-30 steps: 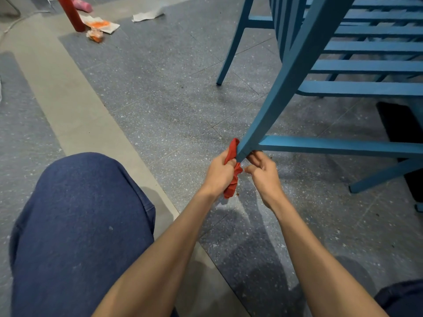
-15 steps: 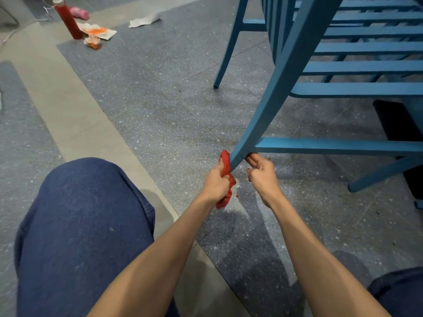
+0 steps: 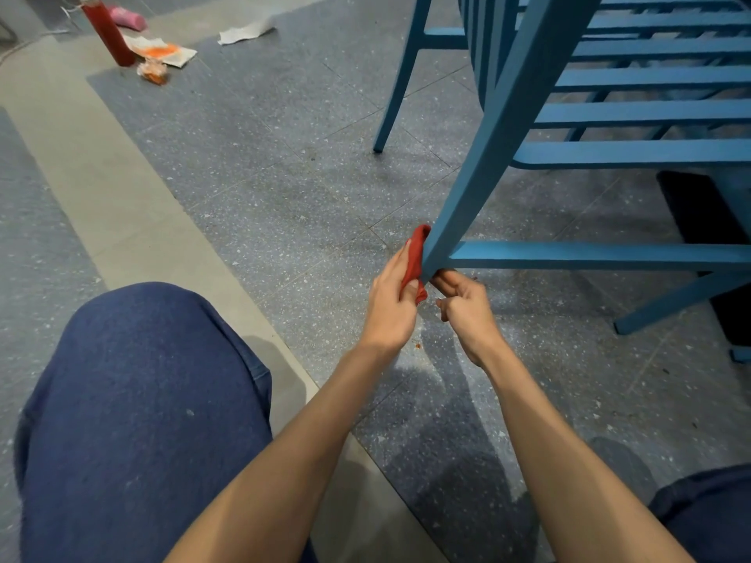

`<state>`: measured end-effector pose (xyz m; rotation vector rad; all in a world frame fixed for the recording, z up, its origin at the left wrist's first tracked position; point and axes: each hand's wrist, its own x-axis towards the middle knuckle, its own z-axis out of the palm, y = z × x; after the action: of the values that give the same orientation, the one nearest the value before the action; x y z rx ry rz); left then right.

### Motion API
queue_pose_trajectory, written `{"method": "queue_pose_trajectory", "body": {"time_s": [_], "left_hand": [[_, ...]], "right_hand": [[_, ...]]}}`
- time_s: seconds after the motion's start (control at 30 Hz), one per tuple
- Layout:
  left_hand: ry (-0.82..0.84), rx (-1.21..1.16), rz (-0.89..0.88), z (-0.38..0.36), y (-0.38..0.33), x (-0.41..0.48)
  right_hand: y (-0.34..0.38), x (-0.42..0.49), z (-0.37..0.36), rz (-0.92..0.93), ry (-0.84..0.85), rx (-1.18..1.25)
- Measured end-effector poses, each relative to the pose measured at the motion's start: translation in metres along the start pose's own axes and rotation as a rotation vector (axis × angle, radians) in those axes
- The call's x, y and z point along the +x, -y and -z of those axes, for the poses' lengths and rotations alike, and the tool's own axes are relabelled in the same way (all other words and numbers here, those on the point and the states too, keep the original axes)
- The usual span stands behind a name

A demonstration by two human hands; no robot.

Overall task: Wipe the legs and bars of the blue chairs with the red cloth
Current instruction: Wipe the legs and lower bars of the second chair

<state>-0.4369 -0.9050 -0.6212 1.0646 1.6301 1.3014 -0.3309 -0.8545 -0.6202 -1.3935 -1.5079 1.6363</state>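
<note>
Red cloth [image 3: 416, 253] presses the left edge of the chair leg [image 3: 483, 164] near its foot, gripped in your left hand [image 3: 390, 308]; your right hand [image 3: 467, 308] curls beside it, hold unclear; open floor [image 3: 284, 188] lies left, a crossbar [image 3: 589, 253] runs right

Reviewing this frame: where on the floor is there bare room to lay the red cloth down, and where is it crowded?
Bare: the grey floor between the near chair leg, the far chair leg and the pale strip. Crowded: under the chairs, where the blue bars stack closely, and top left, litter around the red bottle.
</note>
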Motion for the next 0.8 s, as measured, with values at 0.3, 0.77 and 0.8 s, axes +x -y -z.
{"method": "queue_pose_trajectory", "body": {"time_s": [0.3, 0.77, 0.8], "left_hand": [[0.046, -0.067, 0.103, 0.005, -0.006, 0.000], [0.075, -0.001, 0.117, 0.007, 0.003, -0.003], [0.071, -0.003, 0.112, 0.007, 0.003, -0.002]], "right_hand": [[-0.003, 0.002, 0.001, -0.010, 0.005, -0.037], [0.002, -0.002, 0.001, -0.022, 0.016, -0.068], [0.002, -0.002, 0.001, -0.019, 0.016, -0.064]]}}
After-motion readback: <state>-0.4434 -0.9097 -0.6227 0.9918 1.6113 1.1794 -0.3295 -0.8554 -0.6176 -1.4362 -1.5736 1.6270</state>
